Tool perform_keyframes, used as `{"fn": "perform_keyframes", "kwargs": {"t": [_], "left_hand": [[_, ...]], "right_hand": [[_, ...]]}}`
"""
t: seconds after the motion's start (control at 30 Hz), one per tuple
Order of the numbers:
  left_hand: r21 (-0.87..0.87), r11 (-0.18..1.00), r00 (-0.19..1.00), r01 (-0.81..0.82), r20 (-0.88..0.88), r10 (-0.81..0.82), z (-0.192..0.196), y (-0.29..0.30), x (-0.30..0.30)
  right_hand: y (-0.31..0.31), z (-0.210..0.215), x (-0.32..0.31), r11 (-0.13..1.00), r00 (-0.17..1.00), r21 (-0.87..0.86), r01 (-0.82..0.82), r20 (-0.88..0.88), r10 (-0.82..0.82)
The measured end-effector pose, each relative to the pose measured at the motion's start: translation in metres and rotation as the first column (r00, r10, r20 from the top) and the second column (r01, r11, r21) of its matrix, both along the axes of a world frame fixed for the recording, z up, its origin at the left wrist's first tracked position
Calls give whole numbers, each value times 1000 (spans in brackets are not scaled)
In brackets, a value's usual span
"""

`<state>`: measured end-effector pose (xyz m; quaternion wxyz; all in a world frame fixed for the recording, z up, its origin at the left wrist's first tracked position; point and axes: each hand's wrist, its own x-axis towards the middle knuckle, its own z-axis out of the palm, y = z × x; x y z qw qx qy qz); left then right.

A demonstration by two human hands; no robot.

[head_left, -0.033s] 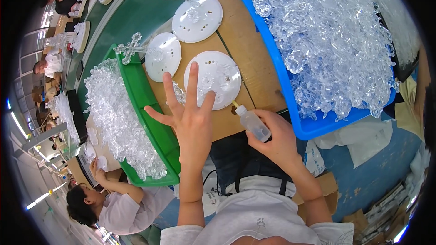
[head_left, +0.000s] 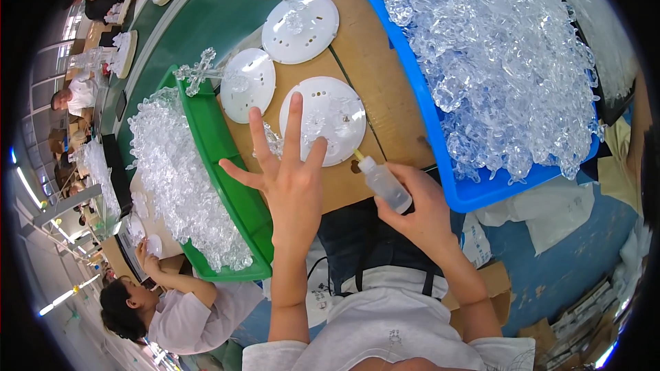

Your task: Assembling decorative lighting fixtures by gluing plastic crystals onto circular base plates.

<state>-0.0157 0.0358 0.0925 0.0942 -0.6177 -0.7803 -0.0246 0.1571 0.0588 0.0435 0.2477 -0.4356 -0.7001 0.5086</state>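
My left hand (head_left: 292, 182) is raised with its fingers spread, nothing held in it. Behind its fingertips lies the nearest white round plate (head_left: 352, 111), with small holes and a clear plastic piece on it. Between thumb and fingers, my right hand (head_left: 427, 216) grips a small translucent squeeze bottle (head_left: 387, 187). The bottle tilts, its thin yellowish nozzle pointing toward that plate's lower edge. Two more white plates, one at the left (head_left: 240, 99) and one farther back (head_left: 302, 38), each bear a clear branching stem. Another clear piece (head_left: 273, 144) is partly hidden by my left fingers.
To the left stands a green bin (head_left: 230, 199) heaped with clear plastic parts. A blue bin (head_left: 430, 120) at the right is piled high with similar pieces. Brown cardboard (head_left: 375, 75) covers the work surface. A co-worker (head_left: 185, 319) sits at the lower left; more people are farther off.
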Motion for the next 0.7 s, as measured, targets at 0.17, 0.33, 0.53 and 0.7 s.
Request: {"fn": "perform_keyframes", "kwargs": {"t": [0.17, 0.33, 0.53, 0.7], "left_hand": [[6, 1000, 997, -21, -77, 21, 3, 0, -3], [21, 1000, 997, -12, -72, 13, -1, 2, -3], [73, 997, 997, 2, -71, 3, -11, -4, -6], [146, 989, 998, 35, -53, -28, -18, -5, -7]], "right_hand": [[2, -10, -12, 973, 988, 176, 152, -50, -145], [7, -23, -39, 932, 949, 183, 313, -113, -296], [21, -40, -52, 863, 911, 294, 411, -163, -378], [22, -42, -49, 849, 925, 371, 375, -95, -367]]}}
